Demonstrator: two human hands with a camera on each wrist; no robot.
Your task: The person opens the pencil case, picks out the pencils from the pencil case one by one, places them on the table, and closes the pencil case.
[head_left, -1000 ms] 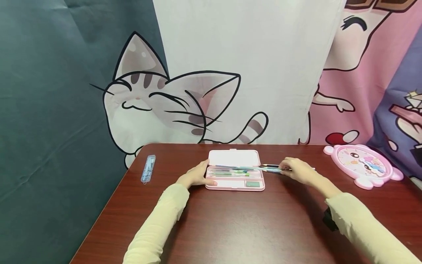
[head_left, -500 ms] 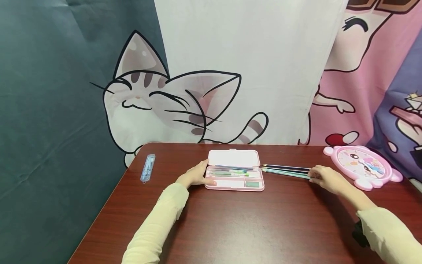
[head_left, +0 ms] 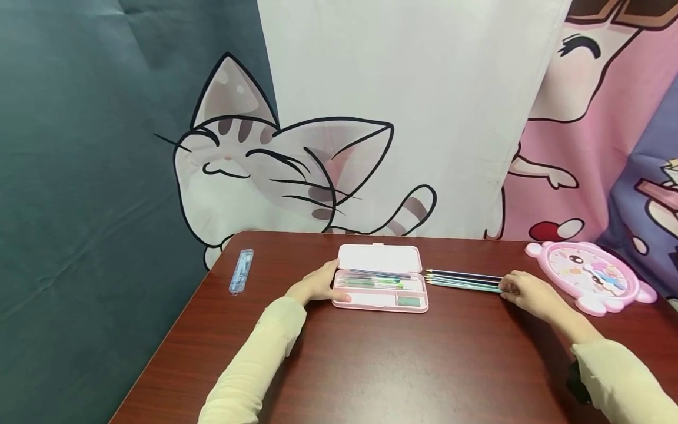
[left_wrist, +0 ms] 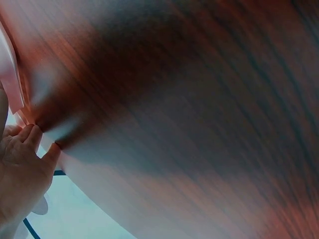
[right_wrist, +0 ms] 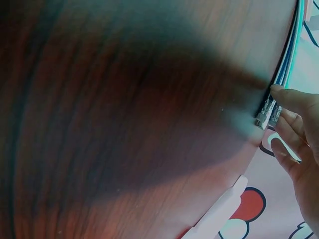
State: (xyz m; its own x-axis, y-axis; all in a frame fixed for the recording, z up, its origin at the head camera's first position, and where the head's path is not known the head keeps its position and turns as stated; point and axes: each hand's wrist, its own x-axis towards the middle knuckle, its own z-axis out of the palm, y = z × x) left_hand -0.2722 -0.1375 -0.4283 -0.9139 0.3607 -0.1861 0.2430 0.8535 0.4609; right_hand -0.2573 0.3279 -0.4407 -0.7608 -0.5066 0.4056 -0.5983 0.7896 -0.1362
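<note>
A pink pencil case (head_left: pixel 380 301) lies with its lid (head_left: pixel 379 259) folded back; pens (head_left: pixel 369 283) and a grey-green block (head_left: pixel 408 301) sit inside. At the case's left end, my left hand (head_left: pixel 318 284) holds it, thumb over the front corner and fingers along the side. Its fingertips (left_wrist: pixel 54 148) reach the tabletop in the left wrist view. To the right of the case, several pencils (head_left: pixel 463 280) lie side by side, points toward it. My right hand (head_left: pixel 532 294) pinches their far ends between thumb and fingers; the right wrist view shows the thumb (right_wrist: pixel 291 98) against the pencils.
A slim pale-blue case (head_left: pixel 241 271) lies at the table's left side. Near the right edge is a pink animal-shaped clock (head_left: pixel 593 274). Behind the brown table (head_left: pixel 381 365) hang curtains (head_left: pixel 424 88) with cartoon prints.
My right hand has moved right, away from the pencil case, drawing the pencils from over it onto the table. They now lie more evenly side by side. My left hand stays on the case.
</note>
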